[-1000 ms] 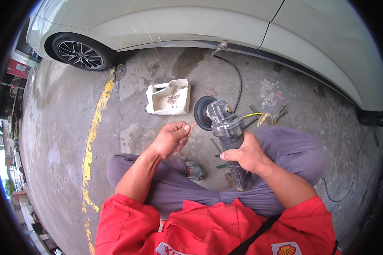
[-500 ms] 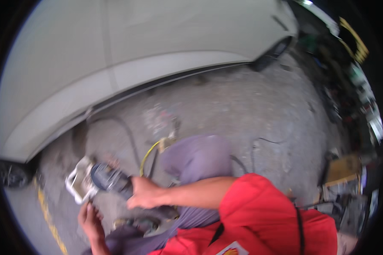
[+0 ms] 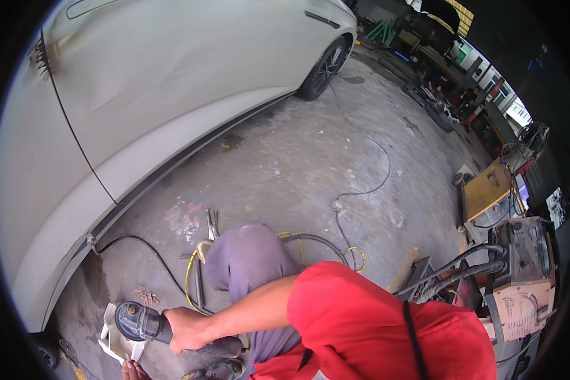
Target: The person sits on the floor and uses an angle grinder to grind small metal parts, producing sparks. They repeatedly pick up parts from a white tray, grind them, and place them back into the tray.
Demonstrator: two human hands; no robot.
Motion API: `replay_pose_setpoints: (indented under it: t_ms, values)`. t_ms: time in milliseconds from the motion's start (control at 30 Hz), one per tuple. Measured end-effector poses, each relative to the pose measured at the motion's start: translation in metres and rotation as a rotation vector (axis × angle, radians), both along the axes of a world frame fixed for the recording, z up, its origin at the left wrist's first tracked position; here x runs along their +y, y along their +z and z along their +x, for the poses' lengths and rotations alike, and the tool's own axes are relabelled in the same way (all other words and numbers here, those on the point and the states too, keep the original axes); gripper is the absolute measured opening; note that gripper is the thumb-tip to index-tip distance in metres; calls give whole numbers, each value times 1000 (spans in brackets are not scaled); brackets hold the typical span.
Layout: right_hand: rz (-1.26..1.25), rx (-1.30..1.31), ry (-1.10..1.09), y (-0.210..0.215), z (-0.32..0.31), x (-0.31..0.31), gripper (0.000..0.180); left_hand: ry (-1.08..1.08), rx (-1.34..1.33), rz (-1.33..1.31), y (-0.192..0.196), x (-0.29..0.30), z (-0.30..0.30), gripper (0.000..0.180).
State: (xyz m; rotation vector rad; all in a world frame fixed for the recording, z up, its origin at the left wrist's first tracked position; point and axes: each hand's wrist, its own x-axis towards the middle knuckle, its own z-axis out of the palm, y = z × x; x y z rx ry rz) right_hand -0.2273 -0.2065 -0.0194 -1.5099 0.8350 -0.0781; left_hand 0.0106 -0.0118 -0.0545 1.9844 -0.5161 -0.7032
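Concrete floor [image 3: 310,164], stained and cracked, spread out beside a white car [image 3: 139,82] whose door panels and sill filled the upper left of the view. Low in the frame, the right hand [image 3: 182,329] was wrapped tight around the body of an angle grinder [image 3: 147,325], fingers fully closed on it, with the disc end pointing left toward the car's lower edge; that grip looked suited to steadying a heavy tool near the ground. Just beneath the grinder lay a white plastic container [image 3: 111,339], and the fingertips of the left hand [image 3: 133,370] barely showed at the bottom edge, so I could not tell whether they were open or holding anything. A black cable [image 3: 152,259] ran from the sill across the floor toward the person's purple-trousered knee [image 3: 247,259], and pliers [image 3: 212,223] lay just beyond it. To the right stood welding machines [image 3: 519,272] with thick hoses, crowding that side closely. Open floor stretched ahead toward the rear wheel [image 3: 326,63], giving free room there, while the car's sill closed off the left.
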Motion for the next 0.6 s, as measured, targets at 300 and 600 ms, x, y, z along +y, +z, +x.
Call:
replay_pose_setpoints:
  t_ms: [300, 600]
  values:
    - [-97, -82, 40, 10, -11, 22, 50, 219, 274, -107, 27, 0, -42, 30]
    - [65, -78, 18, 7, -25, 21, 44, 151, 316, -293, 12, -8, -58, 20]
